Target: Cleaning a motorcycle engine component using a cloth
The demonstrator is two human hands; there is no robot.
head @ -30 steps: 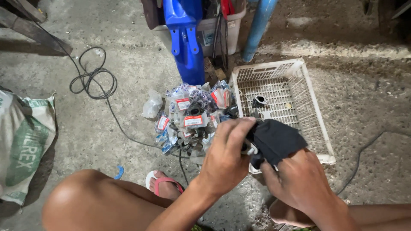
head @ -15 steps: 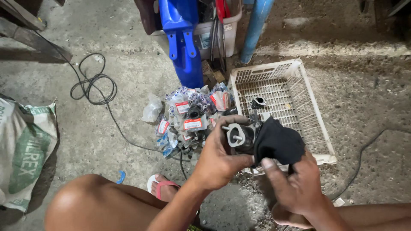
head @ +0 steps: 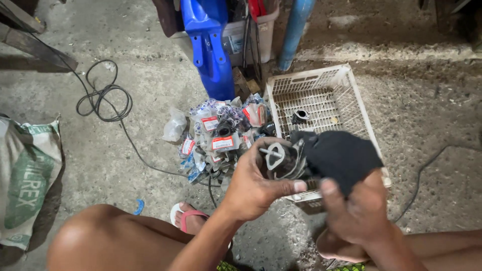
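The left hand (head: 253,188) grips a dark moulded intake part (head: 281,160), fingers clenched round it just in front of the white plastic crate (head: 359,113). The right hand (head: 356,211) pinches a black cloth (head: 341,155) against that part. Wiping well probably means steadying the part firmly and working the cloth around its flange. Bagged parts (head: 221,138) lie left of the crate.

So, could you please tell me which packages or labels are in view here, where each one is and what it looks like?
Pile of small clear plastic packets: on the concrete left of the white crate, each with a red-and-white label.
Woven sack: at the left edge, white with large green print.
Loose clear bag: left of the pile, crumpled, no label visible.
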